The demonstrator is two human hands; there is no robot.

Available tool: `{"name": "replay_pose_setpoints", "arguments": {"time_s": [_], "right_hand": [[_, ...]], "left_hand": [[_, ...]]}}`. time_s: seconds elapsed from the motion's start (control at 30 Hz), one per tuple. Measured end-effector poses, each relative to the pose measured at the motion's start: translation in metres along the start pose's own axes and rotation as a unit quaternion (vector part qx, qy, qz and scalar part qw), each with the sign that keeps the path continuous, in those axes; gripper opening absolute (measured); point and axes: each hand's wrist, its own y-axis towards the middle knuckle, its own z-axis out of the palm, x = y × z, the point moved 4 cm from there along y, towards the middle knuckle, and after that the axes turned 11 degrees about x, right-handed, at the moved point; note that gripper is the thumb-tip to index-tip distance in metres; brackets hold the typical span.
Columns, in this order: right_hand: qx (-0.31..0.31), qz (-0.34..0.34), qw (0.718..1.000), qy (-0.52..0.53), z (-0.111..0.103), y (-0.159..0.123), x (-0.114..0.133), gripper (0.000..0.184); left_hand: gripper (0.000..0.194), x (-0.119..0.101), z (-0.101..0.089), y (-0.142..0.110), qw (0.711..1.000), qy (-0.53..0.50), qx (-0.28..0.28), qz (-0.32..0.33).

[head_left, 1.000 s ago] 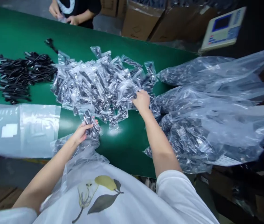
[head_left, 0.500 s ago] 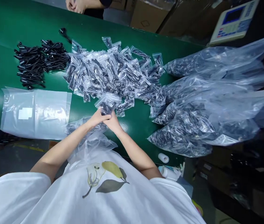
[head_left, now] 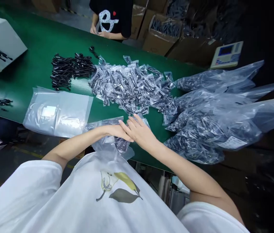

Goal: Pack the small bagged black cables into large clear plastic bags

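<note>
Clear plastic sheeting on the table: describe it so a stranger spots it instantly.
On the green table, find the near edge, left of the left hand. There lies the clear plastic sheeting, set apart by being flat, unlike the bulging bags.

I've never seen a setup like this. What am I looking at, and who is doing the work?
No robot here: these are a person's bare left hand and right hand. One camera, worn on that person's head, takes every picture, looking forward and down.

On the green table lie a pile of black cords, a heap of small clear packets with dark contents, flat clear bags and, to the right, large filled plastic bags.

The hands meet over clear plastic with something dark inside, near the table's front edge. They cover part of it, so I can't tell what each one grips.

Another person stands across the table.
</note>
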Motion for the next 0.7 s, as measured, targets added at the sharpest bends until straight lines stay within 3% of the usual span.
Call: {"name": "replay_pose_setpoints", "arguments": {"time_s": [0.07, 0.1, 0.17, 0.23, 0.3, 0.37, 0.4, 0.43, 0.47, 0.5, 0.57, 0.63, 0.7], "right_hand": [[0.027, 0.041, 0.999, 0.008, 0.005, -0.007, -0.004, 0.042], [0.031, 0.088, 0.995, 0.035, 0.008, -0.015, -0.01, 0.037], [0.006, 0.233, 0.964, 0.131, 0.019, -0.044, -0.023, 0.032], [-0.064, 0.397, 0.876, 0.267, 0.036, -0.086, -0.025, 0.036], [-0.15, 0.495, 0.747, 0.417, 0.057, -0.126, -0.005, 0.036], [-0.209, 0.501, 0.634, 0.551, 0.074, -0.146, 0.033, 0.032], [-0.217, 0.482, 0.6, 0.601, 0.08, -0.147, 0.054, 0.031], [-0.211, 0.458, 0.587, 0.634, 0.084, -0.143, 0.074, 0.029], [-0.191, 0.434, 0.594, 0.65, 0.086, -0.136, 0.092, 0.027], [-0.16, 0.412, 0.619, 0.649, 0.088, -0.127, 0.108, 0.025], [-0.092, 0.37, 0.692, 0.613, 0.091, -0.109, 0.13, 0.029], [-0.05, 0.322, 0.751, 0.574, 0.094, -0.094, 0.143, 0.042], [-0.049, 0.27, 0.779, 0.563, 0.099, -0.086, 0.151, 0.049]], "left_hand": [[0.043, -0.017, 0.008, -0.015, 0.999, 0.016, 0.023, 0.029], [0.048, -0.025, 0.01, -0.025, 0.998, 0.012, -0.004, 0.061], [0.058, -0.035, 0.015, -0.052, 0.983, -0.006, -0.12, 0.135], [0.065, -0.037, 0.026, -0.081, 0.958, -0.005, -0.23, 0.173], [0.077, -0.033, 0.043, -0.098, 0.954, 0.051, -0.247, 0.161], [0.089, -0.024, 0.063, -0.103, 0.955, 0.154, -0.215, 0.133], [0.092, -0.018, 0.07, -0.102, 0.949, 0.207, -0.205, 0.119], [0.092, -0.01, 0.076, -0.101, 0.94, 0.251, -0.205, 0.103], [0.088, -0.001, 0.079, -0.101, 0.933, 0.282, -0.209, 0.081], [0.084, 0.009, 0.081, -0.102, 0.93, 0.298, -0.21, 0.053], [0.075, 0.032, 0.083, -0.11, 0.941, 0.284, -0.184, -0.004], [0.067, 0.053, 0.089, -0.127, 0.969, 0.206, -0.127, -0.041], [0.062, 0.068, 0.099, -0.143, 0.993, 0.078, -0.068, -0.049]]}}
